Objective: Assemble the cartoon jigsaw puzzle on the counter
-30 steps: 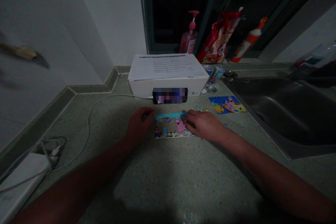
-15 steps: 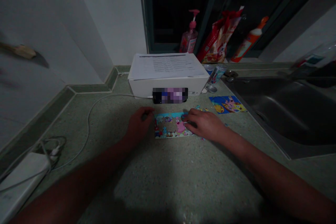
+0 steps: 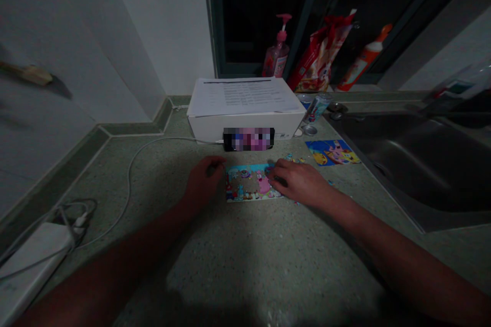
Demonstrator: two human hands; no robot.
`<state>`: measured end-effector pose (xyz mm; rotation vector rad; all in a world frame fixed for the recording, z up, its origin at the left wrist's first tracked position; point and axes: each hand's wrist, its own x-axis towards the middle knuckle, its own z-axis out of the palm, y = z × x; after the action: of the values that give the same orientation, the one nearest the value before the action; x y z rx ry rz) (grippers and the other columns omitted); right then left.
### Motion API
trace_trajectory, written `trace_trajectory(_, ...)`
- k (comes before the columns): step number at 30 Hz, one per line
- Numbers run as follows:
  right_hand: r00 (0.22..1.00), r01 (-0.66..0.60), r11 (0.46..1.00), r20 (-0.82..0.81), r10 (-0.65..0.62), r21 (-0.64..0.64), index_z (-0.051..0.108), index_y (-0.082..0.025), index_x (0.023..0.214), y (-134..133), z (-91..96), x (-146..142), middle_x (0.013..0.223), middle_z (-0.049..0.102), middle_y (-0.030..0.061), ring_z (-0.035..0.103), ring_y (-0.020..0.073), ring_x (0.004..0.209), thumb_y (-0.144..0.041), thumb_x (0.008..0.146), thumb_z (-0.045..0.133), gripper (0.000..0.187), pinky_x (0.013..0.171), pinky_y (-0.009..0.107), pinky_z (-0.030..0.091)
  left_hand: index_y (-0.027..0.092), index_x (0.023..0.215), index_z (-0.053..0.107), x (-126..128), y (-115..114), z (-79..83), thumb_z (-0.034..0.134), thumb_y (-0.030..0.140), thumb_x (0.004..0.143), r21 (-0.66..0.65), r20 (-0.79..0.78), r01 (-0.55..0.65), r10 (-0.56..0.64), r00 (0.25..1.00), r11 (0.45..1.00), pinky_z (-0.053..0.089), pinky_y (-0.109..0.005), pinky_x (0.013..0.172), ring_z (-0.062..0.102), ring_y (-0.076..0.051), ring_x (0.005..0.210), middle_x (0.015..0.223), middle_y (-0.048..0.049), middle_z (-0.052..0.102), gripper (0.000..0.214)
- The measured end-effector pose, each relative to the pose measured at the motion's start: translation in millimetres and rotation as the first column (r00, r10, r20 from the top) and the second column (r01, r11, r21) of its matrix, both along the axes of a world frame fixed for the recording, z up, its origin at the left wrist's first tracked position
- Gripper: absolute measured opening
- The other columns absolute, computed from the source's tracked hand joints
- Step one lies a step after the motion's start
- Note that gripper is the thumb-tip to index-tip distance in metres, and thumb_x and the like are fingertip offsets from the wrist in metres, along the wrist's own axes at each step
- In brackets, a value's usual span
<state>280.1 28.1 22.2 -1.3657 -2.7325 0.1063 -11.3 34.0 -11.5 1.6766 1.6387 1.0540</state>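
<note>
Puzzle [image 3: 263,184] on counter [image 3: 230,250], between hands. Left hand [image 3: 203,180] fingers curled beside it, right hand's [image 3: 298,180] over right end; can't tell if either pinches. Risk: sideways drag could split joints.

I have the left arm [image 3: 134,250] angled in from eight o'clock, left hand [image 3: 203,179] loosely curled toward two; the right arm [image 3: 387,240] reaches from four, right hand [image 3: 299,179] palm-down, bent toward ten.

No legible text; print on the paper [image 3: 213,98] and pump-bottle label [image 3: 280,67] too small
</note>
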Motion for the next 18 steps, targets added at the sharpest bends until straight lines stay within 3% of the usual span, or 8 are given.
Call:
trace_trajectory(14, 0.997, 0.041, 0.999, 0.06, -0.041, 0.007, 0.075, -0.02, 0.102, -0.1, 3.1, 3.1, 0.101, 0.071, 0.0078, 0.065, 0.0188, 0.082, -0.027, 0.105, 0.052, 0.025, 0.065, 0.03, 0.037, 0.022, 0.104, 0.074, -0.5, -0.2, -1.8, 0.06, 0.031, 0.09, -0.003, 0.009, 0.002, -0.002, 1.0, 1.0, 0.057, -0.043, 0.097, 0.073, -0.025, 0.099, 0.105, -0.0059, 0.079, 0.022)
trace_trajectory(18, 0.999, 0.047, 0.999, 0.011, -0.047, 0.009, 0.076, -0.02, 0.1, 1.0, 7.0, 8.2, 0.1, 0.071, 0.0073, 0.066, 0.0196, 0.084, -0.027, 0.104, 0.052, 0.025, 0.067, 0.03, 0.04, 0.022, 0.104, 0.074, -0.5, -0.3, -1.0, 0.06, 0.029, 0.089, 0.0, 0.015, 0.0, 0.0, 1.0, 1.0, 0.057, -0.044, 0.098, 0.073, -0.025, 0.1, 0.105, -0.0061, 0.08, 0.022)
